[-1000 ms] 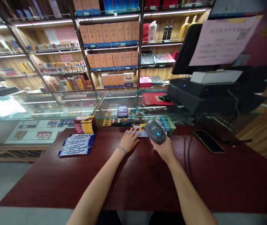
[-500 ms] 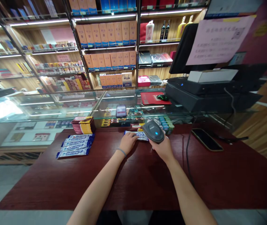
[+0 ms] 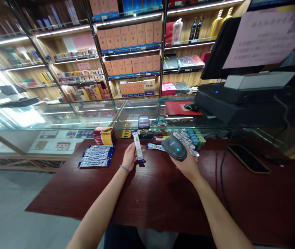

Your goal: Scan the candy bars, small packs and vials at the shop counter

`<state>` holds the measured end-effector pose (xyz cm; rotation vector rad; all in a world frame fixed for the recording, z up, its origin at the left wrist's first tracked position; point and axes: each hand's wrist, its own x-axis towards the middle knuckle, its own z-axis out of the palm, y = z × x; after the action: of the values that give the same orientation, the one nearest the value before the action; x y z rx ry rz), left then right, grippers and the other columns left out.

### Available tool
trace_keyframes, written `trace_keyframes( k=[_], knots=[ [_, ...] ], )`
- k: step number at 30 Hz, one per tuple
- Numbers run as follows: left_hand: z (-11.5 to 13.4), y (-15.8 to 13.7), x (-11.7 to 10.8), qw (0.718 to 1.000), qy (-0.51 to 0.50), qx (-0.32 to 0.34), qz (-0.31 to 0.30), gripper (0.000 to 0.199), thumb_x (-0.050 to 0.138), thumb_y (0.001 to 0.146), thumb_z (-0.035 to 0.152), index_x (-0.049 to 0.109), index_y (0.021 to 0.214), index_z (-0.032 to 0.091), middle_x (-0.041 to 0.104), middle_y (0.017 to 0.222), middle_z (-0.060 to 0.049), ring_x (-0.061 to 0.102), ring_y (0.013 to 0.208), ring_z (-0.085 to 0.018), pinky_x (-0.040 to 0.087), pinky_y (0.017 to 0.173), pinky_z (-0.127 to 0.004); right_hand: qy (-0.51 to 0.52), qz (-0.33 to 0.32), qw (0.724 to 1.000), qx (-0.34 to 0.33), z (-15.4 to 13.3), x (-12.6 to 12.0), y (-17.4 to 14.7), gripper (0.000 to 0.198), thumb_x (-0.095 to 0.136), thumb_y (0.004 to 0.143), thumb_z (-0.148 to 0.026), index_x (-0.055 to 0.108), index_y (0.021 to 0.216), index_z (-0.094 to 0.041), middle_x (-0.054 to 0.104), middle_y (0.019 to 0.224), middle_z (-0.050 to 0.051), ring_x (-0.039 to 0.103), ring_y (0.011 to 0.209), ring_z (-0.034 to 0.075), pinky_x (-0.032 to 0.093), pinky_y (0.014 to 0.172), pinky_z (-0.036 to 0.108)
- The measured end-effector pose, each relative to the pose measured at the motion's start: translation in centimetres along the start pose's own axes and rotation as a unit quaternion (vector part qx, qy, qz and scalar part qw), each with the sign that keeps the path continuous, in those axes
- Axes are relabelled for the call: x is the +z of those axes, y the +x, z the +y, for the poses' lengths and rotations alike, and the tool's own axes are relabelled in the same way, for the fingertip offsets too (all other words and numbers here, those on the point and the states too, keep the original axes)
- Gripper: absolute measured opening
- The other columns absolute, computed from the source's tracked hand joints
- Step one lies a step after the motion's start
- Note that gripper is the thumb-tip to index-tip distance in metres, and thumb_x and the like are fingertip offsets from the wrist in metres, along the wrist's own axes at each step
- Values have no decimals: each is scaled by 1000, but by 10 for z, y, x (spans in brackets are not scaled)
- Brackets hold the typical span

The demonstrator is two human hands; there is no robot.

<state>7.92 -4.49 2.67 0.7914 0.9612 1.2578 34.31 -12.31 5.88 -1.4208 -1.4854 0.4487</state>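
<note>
My left hand point(image 3: 130, 157) is closed on a slim blue-and-white snack packet point(image 3: 138, 147), held raised and nearly upright with a small barcode on the side facing me. In my right hand point(image 3: 187, 166) is a dark barcode scanner point(image 3: 175, 148) with a lit blue light, its head pointing forward and left. Another blue-and-white packet point(image 3: 155, 147) lies on the table between the hands, its right end hidden by the scanner. Several similar packets point(image 3: 95, 156) lie in an overlapping row at the left. Behind them stands a stack of red-and-yellow packs point(image 3: 103, 136).
Behind the dark red table point(image 3: 137, 200) stands a glass display counter point(image 3: 95, 114). Several small cans point(image 3: 192, 140) stand beyond the scanner. A phone point(image 3: 248, 158) and a cable point(image 3: 222, 180) lie at the right. A monitor point(image 3: 221, 48) rises at the back right.
My left hand has picked up a packet from the table and moved it left, turning it upright. The scanner stays in my right hand. The view has shifted left.
</note>
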Motion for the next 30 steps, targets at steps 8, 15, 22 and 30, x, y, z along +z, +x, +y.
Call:
trace_keyframes(
  k=[8,15,22,30],
  knots=[
    [16,-5,-21,993,-74,-96,-16,28,59,101,35,64,119,15,73,124,-16,77,92,-23,66,70,-33,-80,-168,983,-13,-15,4,-6,64,75,79,-37,53,140,-33,80,107,3,78,94,30,57,76,35],
    [18,-5,-22,993,-61,-97,-24,36,55,103,39,56,133,18,66,138,-19,77,99,-27,65,71,-35,-128,-204,969,-52,-6,10,-8,63,69,79,-42,58,138,-23,80,108,13,75,106,40,57,85,45],
    [20,-6,-22,992,-65,-99,-48,34,60,100,37,62,127,17,71,128,-18,77,96,-26,64,69,-32,-113,-200,972,-42,-7,8,-8,72,66,78,-43,52,146,-22,80,111,13,76,102,38,58,81,43],
    [30,-9,-21,993,-93,-39,-65,50,69,93,19,55,142,19,75,119,-15,76,103,-23,60,80,-29,-105,-159,981,-25,11,14,-7,63,68,77,-41,56,137,-26,80,106,10,76,102,36,57,84,43]
  ],
)
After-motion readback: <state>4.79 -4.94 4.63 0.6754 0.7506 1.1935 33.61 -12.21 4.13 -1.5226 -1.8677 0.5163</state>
